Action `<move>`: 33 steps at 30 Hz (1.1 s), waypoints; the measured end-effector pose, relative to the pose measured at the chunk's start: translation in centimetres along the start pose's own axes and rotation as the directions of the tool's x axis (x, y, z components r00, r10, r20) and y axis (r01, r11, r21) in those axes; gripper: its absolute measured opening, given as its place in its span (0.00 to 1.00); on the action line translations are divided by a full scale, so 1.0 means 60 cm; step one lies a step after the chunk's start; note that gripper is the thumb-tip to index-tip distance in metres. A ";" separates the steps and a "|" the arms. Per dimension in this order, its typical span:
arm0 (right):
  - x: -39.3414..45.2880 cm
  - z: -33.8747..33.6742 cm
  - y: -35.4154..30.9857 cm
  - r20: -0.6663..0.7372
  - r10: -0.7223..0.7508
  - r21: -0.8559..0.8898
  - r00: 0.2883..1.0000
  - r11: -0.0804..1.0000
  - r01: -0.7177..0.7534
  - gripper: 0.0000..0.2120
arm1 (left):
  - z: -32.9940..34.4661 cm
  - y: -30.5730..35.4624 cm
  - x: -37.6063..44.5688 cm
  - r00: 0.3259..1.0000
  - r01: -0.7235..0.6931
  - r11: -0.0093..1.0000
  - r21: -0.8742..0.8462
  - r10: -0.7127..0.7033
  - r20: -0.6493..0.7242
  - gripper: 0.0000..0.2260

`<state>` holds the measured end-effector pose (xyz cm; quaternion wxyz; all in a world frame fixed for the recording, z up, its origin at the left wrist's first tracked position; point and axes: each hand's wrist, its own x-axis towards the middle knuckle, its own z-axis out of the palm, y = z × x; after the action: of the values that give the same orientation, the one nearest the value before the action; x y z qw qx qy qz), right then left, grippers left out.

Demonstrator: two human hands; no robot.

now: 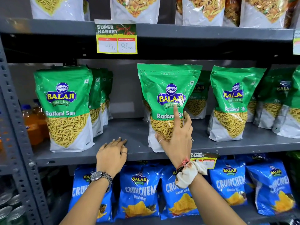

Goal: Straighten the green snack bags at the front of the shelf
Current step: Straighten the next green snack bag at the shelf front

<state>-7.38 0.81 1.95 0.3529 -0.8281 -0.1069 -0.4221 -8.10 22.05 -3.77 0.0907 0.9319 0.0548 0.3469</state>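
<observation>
Middle shelf, seen from above my hands. My right hand is spread against the lower front of the centre bag: the index finger points up across the label, the thumb hooks the bag's lower left edge, the other fingers curl round its right side. This is a loose, open grip, steadying more than clasping. My left hand lies flat on the bare shelf just left of that bag, fingers extended, holding nothing.

The centre bag stands upright at the shelf front, its top leaning slightly. The left bag and right bag also stand at the front, each with further green bags behind.

Handling, as I judge it: a gusseted film pouch, light, glossy and likely slippery, with brittle contents that would crush under a squeeze. The filled lower half is the firmest part; the upper film is slack. I would hold both lower side edges and turn the bag on its base.
</observation>
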 end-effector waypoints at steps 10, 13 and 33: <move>-0.062 0.034 0.024 -0.015 0.037 0.185 0.999 0.982 -0.033 0.53 | 0.003 -0.002 0.002 1.000 -0.010 1.000 0.008 0.010 -0.001 0.28; -0.064 0.041 0.021 -0.002 -0.009 0.158 1.000 0.987 0.009 0.47 | 0.003 -0.001 0.001 1.000 -0.011 1.000 0.004 0.011 -0.006 0.28; -0.021 0.074 0.024 0.071 0.005 -0.082 0.997 0.997 0.001 0.52 | 0.008 -0.006 0.002 1.000 -0.014 1.000 0.012 0.014 -0.014 0.26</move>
<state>-4.71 2.93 -1.51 0.3152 -0.8564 -0.1013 -0.3961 -7.71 22.35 -4.14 0.0824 0.9304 0.0509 0.3536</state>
